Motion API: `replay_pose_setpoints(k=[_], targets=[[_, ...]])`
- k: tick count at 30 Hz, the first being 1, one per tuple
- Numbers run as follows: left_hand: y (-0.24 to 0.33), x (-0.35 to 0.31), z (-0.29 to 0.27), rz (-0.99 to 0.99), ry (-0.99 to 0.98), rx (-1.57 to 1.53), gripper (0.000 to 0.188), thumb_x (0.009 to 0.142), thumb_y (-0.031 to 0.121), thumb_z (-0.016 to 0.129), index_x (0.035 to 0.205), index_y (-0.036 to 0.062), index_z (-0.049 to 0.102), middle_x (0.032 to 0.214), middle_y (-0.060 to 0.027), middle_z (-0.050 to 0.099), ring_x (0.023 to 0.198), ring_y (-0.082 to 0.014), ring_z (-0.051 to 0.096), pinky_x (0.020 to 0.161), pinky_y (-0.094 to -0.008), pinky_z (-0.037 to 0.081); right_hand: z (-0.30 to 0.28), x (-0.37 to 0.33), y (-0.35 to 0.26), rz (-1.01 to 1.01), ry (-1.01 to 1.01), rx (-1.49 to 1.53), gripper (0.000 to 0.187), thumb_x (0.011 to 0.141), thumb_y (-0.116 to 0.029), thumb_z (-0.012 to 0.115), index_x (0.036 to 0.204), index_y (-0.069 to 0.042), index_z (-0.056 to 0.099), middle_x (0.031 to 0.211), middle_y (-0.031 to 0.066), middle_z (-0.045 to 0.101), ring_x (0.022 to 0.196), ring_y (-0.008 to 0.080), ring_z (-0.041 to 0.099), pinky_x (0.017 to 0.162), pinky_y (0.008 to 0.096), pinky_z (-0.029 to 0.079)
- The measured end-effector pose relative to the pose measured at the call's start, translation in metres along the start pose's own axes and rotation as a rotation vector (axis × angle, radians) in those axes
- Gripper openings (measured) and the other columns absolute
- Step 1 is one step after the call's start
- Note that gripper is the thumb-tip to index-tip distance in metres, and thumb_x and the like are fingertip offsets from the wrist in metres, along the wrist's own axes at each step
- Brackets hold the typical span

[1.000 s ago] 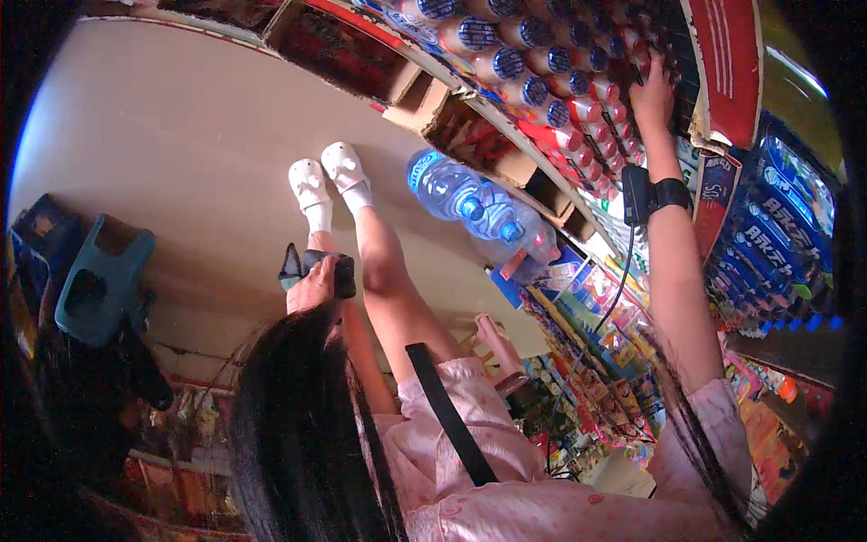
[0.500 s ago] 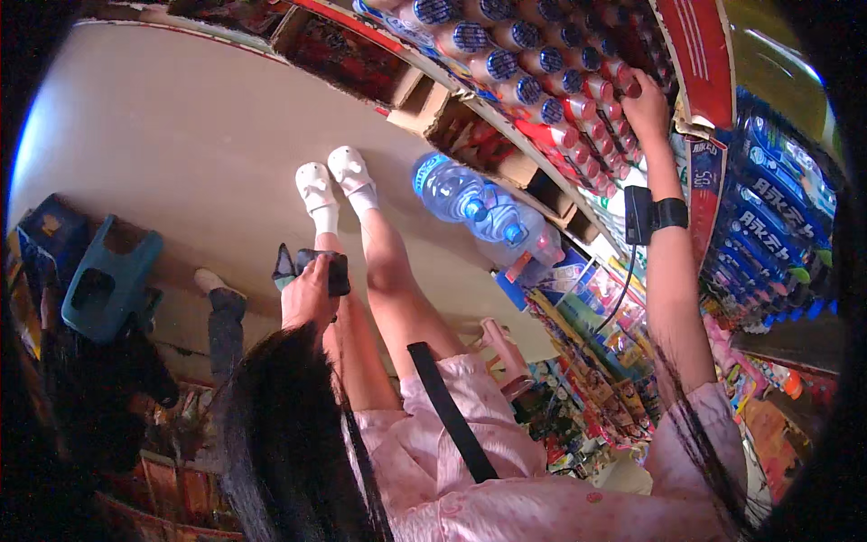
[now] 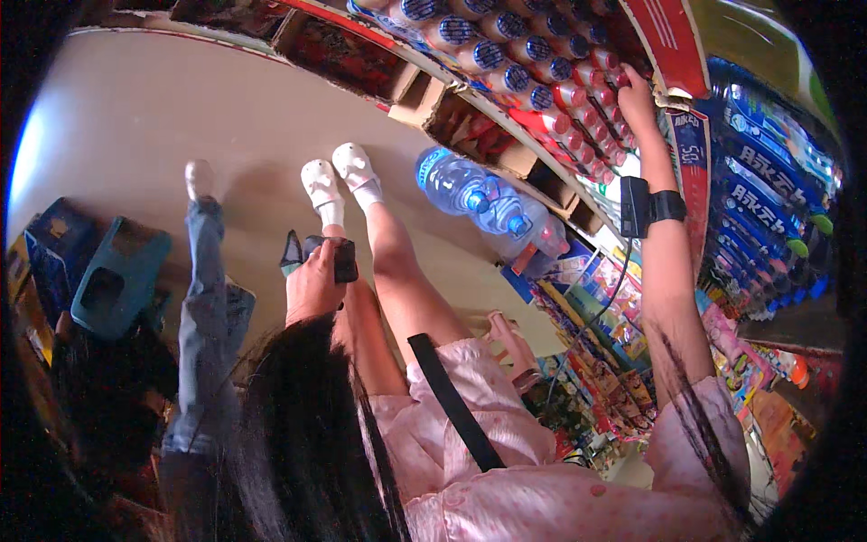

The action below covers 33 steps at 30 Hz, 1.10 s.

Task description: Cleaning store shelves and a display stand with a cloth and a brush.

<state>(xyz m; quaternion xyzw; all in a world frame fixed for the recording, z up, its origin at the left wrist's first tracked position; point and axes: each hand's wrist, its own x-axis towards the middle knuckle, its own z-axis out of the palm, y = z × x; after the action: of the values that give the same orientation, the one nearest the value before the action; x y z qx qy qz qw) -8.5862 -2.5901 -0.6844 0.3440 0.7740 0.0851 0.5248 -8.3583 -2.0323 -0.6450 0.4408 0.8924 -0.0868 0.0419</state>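
Note:
My right hand (image 3: pixel 638 105) reaches to the back of a shelf packed with small bottles. Its fingers close on the red cap of a bottle (image 3: pixel 621 78) in the last rows; the fingertips are partly hidden. Blue-capped bottles (image 3: pixel 489 56) stand in rows to the left, and more red-capped bottles (image 3: pixel 554 123) run toward me. A black box on a strap sits on my right wrist. Low over my legs, my left hand (image 3: pixel 310 285) is closed around a dark object (image 3: pixel 341 259), whose kind I cannot make out. A dark pointed piece with a teal edge shows beside it.
Large clear water bottles (image 3: pixel 492 203) stand on the floor below the shelf. Blue packs of bottles (image 3: pixel 768 190) are at the right. A teal plastic stool (image 3: pixel 117 275) stands at the left, near another person's leg (image 3: pixel 203 307) in jeans. Colourful packaged goods (image 3: pixel 596 370) fill a lower rack.
The view has shifted slightly. My right hand stays at the red-capped bottles, and my left keeps its grip. At the left, a person's leg in light jeans has come into view.

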Motion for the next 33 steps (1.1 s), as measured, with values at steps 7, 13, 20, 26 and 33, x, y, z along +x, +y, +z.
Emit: replay_pose_setpoints(k=[7, 13, 20, 26, 33], targets=[[-0.001, 0.009, -0.012, 0.063, 0.164, -0.096, 0.04, 0.076, 0.009, 0.062, 0.113, 0.0127, 0.05, 0.091, -0.0172, 0.063, 0.081, -0.0378, 0.063, 0.069, -0.0461, 0.05, -0.027, -0.099, -0.123, 0.045, 0.327, 0.007, 0.051, 0.075, 0.006, 0.045, 0.125, -0.005, 0.049, 0.124, 0.0192, 0.053, 0.116, 0.0366, 0.049, 0.1, 0.0407, 0.036], [0.005, -0.004, -0.06, 0.16, 0.36, -0.265, 0.041, 0.075, 0.007, 0.062, 0.114, 0.0103, 0.051, 0.095, -0.0204, 0.064, 0.088, -0.041, 0.061, 0.072, -0.0469, 0.049, -0.026, -0.225, -0.225, -0.142, 0.095, 0.367, 0.042, 0.074, 0.011, 0.047, 0.114, -0.002, 0.052, 0.11, 0.0183, 0.055, 0.106, 0.0365, 0.054, 0.091, 0.042, 0.044], [0.044, -0.076, -0.082, 0.299, 0.405, -0.35, 0.049, 0.073, 0.003, 0.06, 0.12, 0.0135, 0.05, 0.09, -0.0211, 0.064, 0.087, -0.0415, 0.061, 0.072, -0.0478, 0.048, -0.049, -0.322, -0.258, -0.171, -0.286, 0.565, 0.032, 0.083, -0.003, 0.052, 0.115, -0.002, 0.054, 0.105, 0.0137, 0.059, 0.099, 0.0303, 0.059, 0.086, 0.0385, 0.048], [0.042, -0.216, -0.113, 0.554, 0.463, -0.478, 0.06, 0.071, -0.007, 0.051, 0.128, 0.0106, 0.046, 0.102, -0.0251, 0.06, 0.095, -0.0449, 0.056, 0.079, -0.0444, 0.047, -0.091, -0.379, -0.355, -0.134, -0.606, 1.095, 0.057, 0.082, -0.014, 0.067, 0.132, -0.004, 0.041, 0.12, 0.0109, 0.054, 0.109, 0.0217, 0.054, 0.089, 0.0363, 0.047], [0.002, -0.378, -0.125, 0.591, 0.474, -0.994, 0.07, 0.074, -0.008, 0.037, 0.143, 0.0066, 0.031, 0.139, -0.0087, 0.042, 0.124, -0.0208, 0.043, 0.104, -0.0326, 0.034, -0.14, -0.421, -0.523, -0.528, -0.633, 1.357, 0.073, 0.078, -0.022, 0.075, 0.136, -0.006, 0.033, 0.127, 0.0106, 0.049, 0.115, 0.0229, 0.05, 0.093, 0.038, 0.045]])
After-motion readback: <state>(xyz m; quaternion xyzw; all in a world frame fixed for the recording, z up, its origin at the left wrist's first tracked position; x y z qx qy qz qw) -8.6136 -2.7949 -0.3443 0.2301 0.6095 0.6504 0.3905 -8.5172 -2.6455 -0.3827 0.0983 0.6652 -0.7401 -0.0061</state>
